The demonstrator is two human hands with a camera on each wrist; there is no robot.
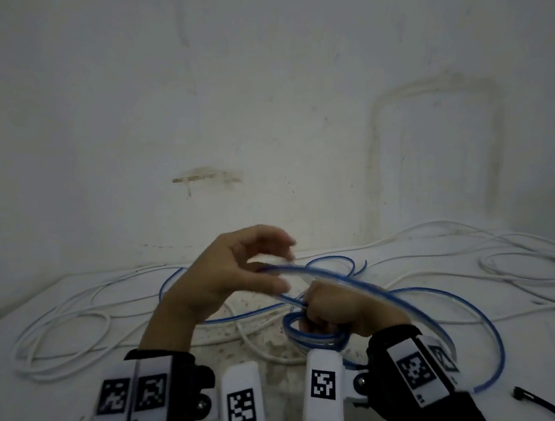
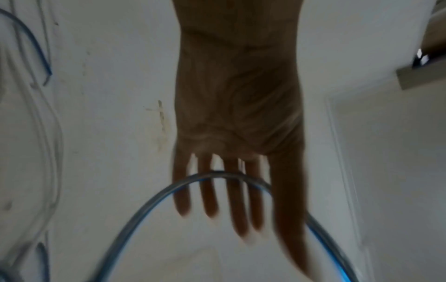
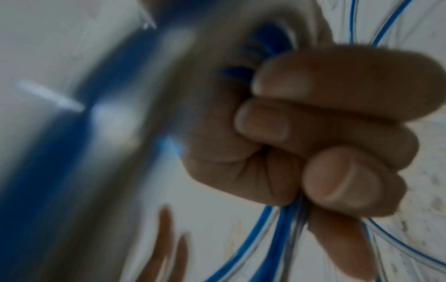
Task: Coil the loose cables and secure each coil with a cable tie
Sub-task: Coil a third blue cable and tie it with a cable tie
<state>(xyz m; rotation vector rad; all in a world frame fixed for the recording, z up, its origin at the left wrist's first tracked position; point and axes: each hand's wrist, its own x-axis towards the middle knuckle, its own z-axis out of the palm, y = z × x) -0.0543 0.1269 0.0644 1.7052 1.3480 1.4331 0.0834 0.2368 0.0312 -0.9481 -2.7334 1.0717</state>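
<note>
A translucent blue cable (image 1: 489,327) sprawls in wide loops across the white table (image 1: 47,410). My right hand (image 1: 329,312) is a fist that grips a small coil of it (image 1: 315,341); the right wrist view shows the fingers (image 3: 325,133) wrapped round several blue strands (image 3: 253,244). My left hand (image 1: 286,265) is raised just left of the fist, thumb below and fingers arched above. A blurred run of the cable passes through the gap between them. In the left wrist view the fingers (image 2: 236,200) are straight and the cable (image 2: 144,206) arcs across them.
White cables lie loose on the table at the left (image 1: 64,324) and at the right (image 1: 529,265). A black cable tie (image 1: 532,403) lies near the front right edge. A stained white wall rises right behind the table.
</note>
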